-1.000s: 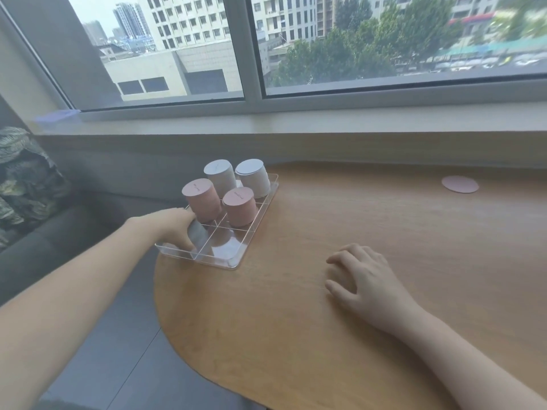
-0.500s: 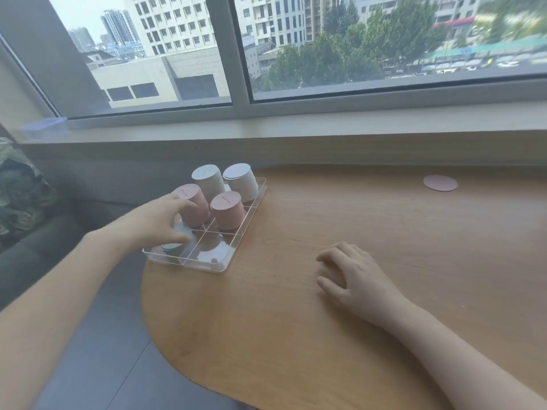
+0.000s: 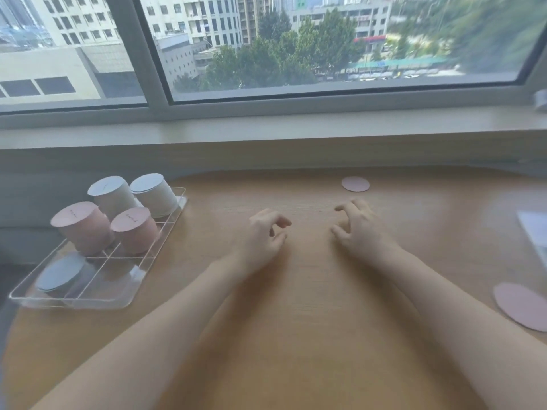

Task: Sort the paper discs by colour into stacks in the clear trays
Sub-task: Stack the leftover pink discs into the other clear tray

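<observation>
A: Wooden table (image 3: pixel 296 306) under a wide window; city blocks and trees outside.

B: And on it?

A: Clear tray (image 3: pixel 165 232) at the left edge, split into compartments. Two white stacks (image 3: pixel 154 199) in the far row, two pink stacks (image 3: pixel 85 229) in the middle row, a low blue stack (image 3: pixel 60 275) in the near left cell. Near right cell apparently bare. One colour per cell, so sorting shows at a glance.

B: Hands?

A: Left hand (image 3: pixel 262 238) and right hand (image 3: pixel 359 229) mid-table, apart from each other and from the tray. Fingers (image 3: pixel 281 223) loosely curled on both, holding nothing; probably resting between picks.

B: Anything left to sort?

A: Yes. One pink disc (image 3: pixel 355 184) lying flat beyond the right hand, near the far edge. A second pink disc (image 3: pixel 521 306) at the right margin, partly cut off. Both well apart from the tray.

B: So, close to done?

A: Seemingly. Both loose discs nearer the right hand, pink stacks far left: likely a reach across, or a hand-over. Thin paper flat on wood, so probably an edge to be lifted with a nail first.
</observation>
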Available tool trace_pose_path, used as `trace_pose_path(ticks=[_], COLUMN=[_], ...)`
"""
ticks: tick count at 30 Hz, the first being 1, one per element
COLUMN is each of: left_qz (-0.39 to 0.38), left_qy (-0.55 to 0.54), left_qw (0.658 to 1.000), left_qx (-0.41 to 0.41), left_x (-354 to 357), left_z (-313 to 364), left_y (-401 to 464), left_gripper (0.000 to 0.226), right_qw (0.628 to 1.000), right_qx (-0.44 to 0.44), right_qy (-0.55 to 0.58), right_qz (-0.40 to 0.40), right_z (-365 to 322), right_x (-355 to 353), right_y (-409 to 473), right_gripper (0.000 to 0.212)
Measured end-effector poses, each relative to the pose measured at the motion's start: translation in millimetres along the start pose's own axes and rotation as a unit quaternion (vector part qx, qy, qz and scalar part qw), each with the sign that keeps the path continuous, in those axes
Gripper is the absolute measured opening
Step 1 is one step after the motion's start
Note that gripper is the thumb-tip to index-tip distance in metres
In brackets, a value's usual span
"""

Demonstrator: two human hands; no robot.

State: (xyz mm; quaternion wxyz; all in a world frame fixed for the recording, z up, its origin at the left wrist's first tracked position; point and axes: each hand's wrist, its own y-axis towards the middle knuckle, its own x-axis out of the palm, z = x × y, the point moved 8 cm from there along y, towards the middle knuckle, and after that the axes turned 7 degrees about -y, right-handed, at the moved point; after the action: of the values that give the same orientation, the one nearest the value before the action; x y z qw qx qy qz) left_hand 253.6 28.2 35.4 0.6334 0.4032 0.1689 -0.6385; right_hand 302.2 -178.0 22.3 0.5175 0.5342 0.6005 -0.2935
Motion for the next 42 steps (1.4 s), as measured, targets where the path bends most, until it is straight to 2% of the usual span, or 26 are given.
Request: trace_pose_path(ticks=[4,9,12,17,20,22,24,26,30,34,39,42], left_qz=[0.008,0.024,0.038,0.039,0.004,-0.016,-0.008,0.014,0.07,0.092,0.082,0.08], left_qy=[-0.001,-0.008,-0.01,-0.016,-0.005,-0.005,-0.017,-0.037,-0.06,-0.056,-0.128,-0.158], left_qw=[1.0,1.0,0.999,0.999,0.999,0.998,0.996,0.995,0.993,0.994,0.988,0.984], left_qx=[-0.004,-0.002,-0.005,0.009,0.043,0.066,0.09,0.096,0.069,0.022,-0.015,-0.029], left_x=[39,71,74,67,66,63,56,43,0,-37,-46,-35], left_z=[13,20,15,11,16,20,27,31,31,17,13,24], left_y=[45,78,82,75,62,50,35,18,-15,-45,-79,-86], left_gripper=[0.021,0.021,0.022,0.031,0.039,0.037,0.023,0.012,0.005,0.009,0.014,0.012], right_qw=[0.998,0.99,0.99,0.994,0.984,0.977,0.979,0.979,0.967,0.965,0.967,0.988], right_qx=[0.047,0.092,0.068,-0.054,-0.142,-0.174,-0.163,-0.136,-0.119,-0.141,-0.133,-0.095], right_qy=[-0.032,-0.09,-0.089,-0.09,-0.082,-0.075,-0.024,0.075,0.178,0.188,0.206,0.113], right_qz=[0.039,-0.059,-0.086,0.023,0.065,0.096,0.116,0.129,0.135,0.12,0.063,0.039], right_z=[45,79,81,49,18,-1,-15,-27,-60,-98,-115,-83], right_x=[-9,11,17,1,-8,-11,-10,-12,-15,-11,-8,-10], right_y=[39,75,85,65,31,9,-10,-25,-49,-59,-67,-80], right_gripper=[0.056,0.074,0.06,0.025,0.016,0.018,0.019,0.016,0.01,0.017,0.017,0.02])
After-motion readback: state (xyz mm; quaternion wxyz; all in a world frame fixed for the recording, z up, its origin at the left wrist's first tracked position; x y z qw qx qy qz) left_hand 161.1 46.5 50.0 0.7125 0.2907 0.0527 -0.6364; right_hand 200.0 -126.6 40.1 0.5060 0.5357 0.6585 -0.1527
